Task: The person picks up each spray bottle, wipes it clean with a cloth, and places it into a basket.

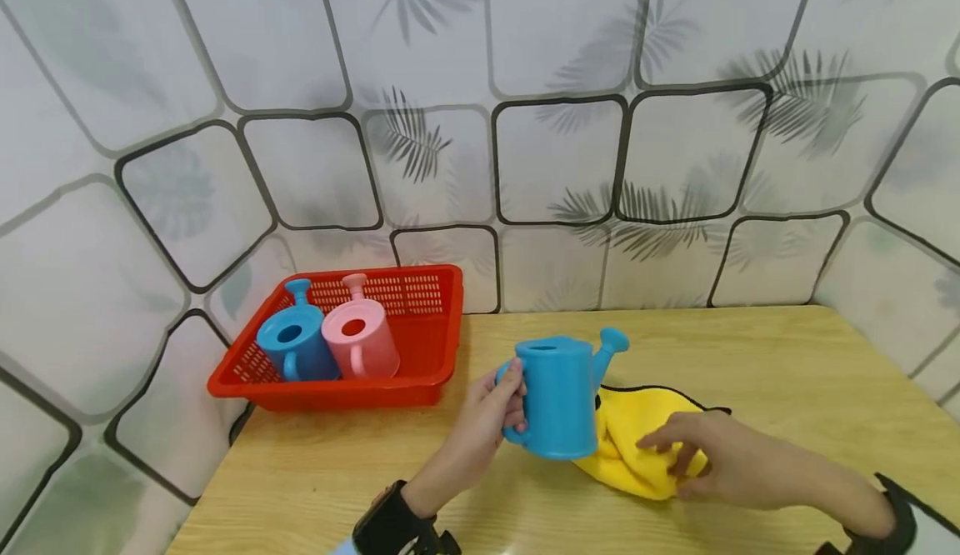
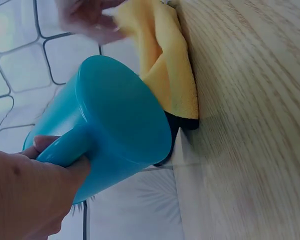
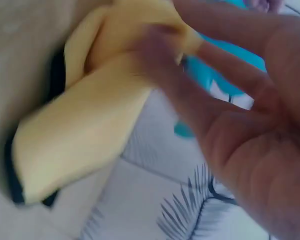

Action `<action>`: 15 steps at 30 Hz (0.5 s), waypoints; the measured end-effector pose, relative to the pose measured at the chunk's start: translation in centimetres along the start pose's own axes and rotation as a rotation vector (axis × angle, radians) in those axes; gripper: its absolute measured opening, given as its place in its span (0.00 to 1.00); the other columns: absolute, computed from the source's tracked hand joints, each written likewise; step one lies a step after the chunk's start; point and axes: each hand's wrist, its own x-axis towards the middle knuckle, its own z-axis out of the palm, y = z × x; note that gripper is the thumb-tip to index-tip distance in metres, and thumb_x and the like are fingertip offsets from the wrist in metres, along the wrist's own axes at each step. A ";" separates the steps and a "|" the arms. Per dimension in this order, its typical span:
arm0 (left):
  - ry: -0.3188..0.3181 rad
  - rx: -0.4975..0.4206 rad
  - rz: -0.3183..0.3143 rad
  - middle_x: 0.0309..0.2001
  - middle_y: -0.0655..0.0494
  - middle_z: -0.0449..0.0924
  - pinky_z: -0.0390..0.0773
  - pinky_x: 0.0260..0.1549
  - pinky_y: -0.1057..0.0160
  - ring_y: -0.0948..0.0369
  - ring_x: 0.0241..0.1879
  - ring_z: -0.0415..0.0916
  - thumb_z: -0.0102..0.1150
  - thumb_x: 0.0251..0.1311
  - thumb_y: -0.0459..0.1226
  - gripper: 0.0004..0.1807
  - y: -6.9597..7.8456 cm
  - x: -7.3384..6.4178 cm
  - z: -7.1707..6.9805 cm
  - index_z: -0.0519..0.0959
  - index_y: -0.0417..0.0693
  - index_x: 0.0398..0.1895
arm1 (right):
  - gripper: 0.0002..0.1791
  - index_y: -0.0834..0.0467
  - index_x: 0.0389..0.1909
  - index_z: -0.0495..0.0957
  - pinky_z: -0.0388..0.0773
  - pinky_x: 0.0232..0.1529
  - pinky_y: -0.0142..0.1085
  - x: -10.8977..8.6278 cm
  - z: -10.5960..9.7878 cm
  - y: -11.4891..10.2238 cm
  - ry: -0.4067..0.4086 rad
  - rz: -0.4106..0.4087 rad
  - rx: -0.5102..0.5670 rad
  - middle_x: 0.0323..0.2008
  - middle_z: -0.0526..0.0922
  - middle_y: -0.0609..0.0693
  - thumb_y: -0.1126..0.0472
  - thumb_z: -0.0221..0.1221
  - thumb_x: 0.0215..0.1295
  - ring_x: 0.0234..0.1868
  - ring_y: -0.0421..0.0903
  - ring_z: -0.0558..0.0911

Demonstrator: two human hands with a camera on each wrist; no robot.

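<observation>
A blue toy watering can (image 1: 557, 401) is held upright by my left hand (image 1: 491, 409), whose fingers curl round its handle; the spout points right. The left wrist view shows the underside of the can (image 2: 125, 110) tilted toward the camera, raised off the table. A crumpled yellow cloth (image 1: 637, 438) with black edging lies on the table, partly behind the can. Over the cloth's right side is my right hand (image 1: 720, 459), fingers spread and loosely bent, nothing gripped. In the right wrist view its blurred thumb and fingers stand apart, overlapping the cloth (image 3: 80, 125).
At the back left stands a red plastic basket (image 1: 427, 388) with slotted sides. Inside it, on the left, are another blue watering can (image 1: 300, 342) and a pink one (image 1: 367, 342). The wooden table (image 1: 787, 372) ends against a patterned wall covering (image 1: 555, 163).
</observation>
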 end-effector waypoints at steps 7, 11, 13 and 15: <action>-0.025 -0.048 -0.011 0.20 0.61 0.55 0.68 0.31 0.69 0.64 0.22 0.58 0.40 0.80 0.52 0.21 -0.7 -0.1 -0.2 0.68 0.47 0.34 | 0.04 0.57 0.36 0.80 0.70 0.22 0.29 0.0 -0.2 1.6 0.187 0.118 -0.265 0.28 0.77 0.42 0.63 0.67 0.64 0.24 0.29 0.70; -0.078 -0.085 -0.045 0.20 0.61 0.55 0.68 0.30 0.69 0.65 0.21 0.58 0.40 0.80 0.52 0.20 -1.1 0.0 0.0 0.69 0.47 0.35 | 0.03 0.57 0.41 0.75 0.76 0.15 0.33 0.3 0.6 -0.3 0.277 0.070 0.179 0.35 0.80 0.37 0.66 0.53 0.76 0.18 0.36 0.76; -0.090 -0.089 -0.047 0.21 0.61 0.55 0.68 0.30 0.69 0.65 0.21 0.58 0.39 0.80 0.52 0.20 -1.2 0.0 0.1 0.68 0.47 0.35 | 0.07 0.59 0.47 0.74 0.77 0.12 0.37 1.0 1.2 -2.2 0.350 -0.038 0.394 0.47 0.78 0.38 0.71 0.50 0.77 0.19 0.40 0.80; -0.090 -0.086 -0.041 0.21 0.60 0.55 0.68 0.30 0.69 0.64 0.22 0.57 0.40 0.80 0.52 0.20 -1.2 0.1 0.2 0.68 0.47 0.35 | 0.13 0.58 0.50 0.76 0.79 0.14 0.35 2.1 2.1 -4.0 0.439 -0.189 0.420 0.58 0.69 0.43 0.76 0.52 0.72 0.26 0.43 0.82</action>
